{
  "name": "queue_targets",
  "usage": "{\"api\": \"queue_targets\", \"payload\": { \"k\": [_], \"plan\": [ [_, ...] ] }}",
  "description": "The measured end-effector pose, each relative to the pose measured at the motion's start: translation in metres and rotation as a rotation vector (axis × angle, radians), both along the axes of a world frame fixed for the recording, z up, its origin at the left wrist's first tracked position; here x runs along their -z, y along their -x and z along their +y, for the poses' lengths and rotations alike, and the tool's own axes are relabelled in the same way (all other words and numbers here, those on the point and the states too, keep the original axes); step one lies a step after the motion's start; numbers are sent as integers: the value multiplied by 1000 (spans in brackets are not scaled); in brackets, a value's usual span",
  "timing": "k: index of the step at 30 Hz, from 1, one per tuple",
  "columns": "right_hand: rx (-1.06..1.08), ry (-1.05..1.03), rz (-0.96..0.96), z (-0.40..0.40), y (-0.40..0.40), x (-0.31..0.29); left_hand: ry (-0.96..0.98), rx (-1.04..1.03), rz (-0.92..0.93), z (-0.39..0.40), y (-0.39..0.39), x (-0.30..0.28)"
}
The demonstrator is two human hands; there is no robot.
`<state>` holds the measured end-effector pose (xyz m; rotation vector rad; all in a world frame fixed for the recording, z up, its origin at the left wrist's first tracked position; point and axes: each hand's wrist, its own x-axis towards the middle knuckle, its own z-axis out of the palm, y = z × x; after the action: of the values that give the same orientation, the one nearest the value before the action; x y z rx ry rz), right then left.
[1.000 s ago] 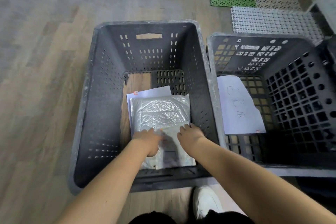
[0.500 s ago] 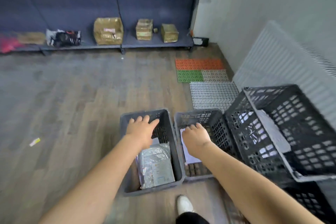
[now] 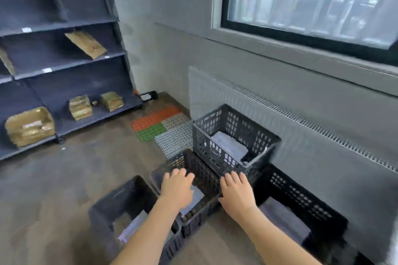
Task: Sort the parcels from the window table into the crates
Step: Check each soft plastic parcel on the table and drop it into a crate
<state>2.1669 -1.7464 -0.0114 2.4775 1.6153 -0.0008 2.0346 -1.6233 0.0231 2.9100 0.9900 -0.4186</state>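
A: Both hands empty. Left hand [image 3: 177,187] and right hand [image 3: 236,191] hang fingers loosely spread, lower centre of frame, above the middle crate [image 3: 170,175]. Neither touches anything, as far as I can tell.

B: Parcels?

A: One pale parcel [image 3: 131,229] lies flat in the near crate [image 3: 107,206], lower left. Its long axis seems to run from bottom left toward upper right, though blur hides the ends. White sheet [image 3: 228,145] sits in the raised crate [image 3: 228,135], centre.

B: Step in hand?

A: Probably returning for the next parcel. Window table isn't in view. Best to lift the hands clear of the crate rims before turning.
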Motion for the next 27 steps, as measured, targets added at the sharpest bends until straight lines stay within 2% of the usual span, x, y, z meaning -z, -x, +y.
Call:
{"api": "queue_targets", "payload": {
  "k": [6,14,20,24,27],
  "plan": [
    [343,5,-98,-122,-78,-21,-103,333,110,-65,-85,0],
    [690,15,-110,-266,-160,-49,-208,705,-12,-176,-225,-23],
    [789,9,-195,-370,-245,-53,-222,820,-69,-278,-335,-31],
    [809,-37,-223,-443,-309,-61,-241,834,-92,-347,-411,-42],
    [841,-34,-246,-498,-357,-72,-210,822,-183,-401,-467,-57]
  ]
}}
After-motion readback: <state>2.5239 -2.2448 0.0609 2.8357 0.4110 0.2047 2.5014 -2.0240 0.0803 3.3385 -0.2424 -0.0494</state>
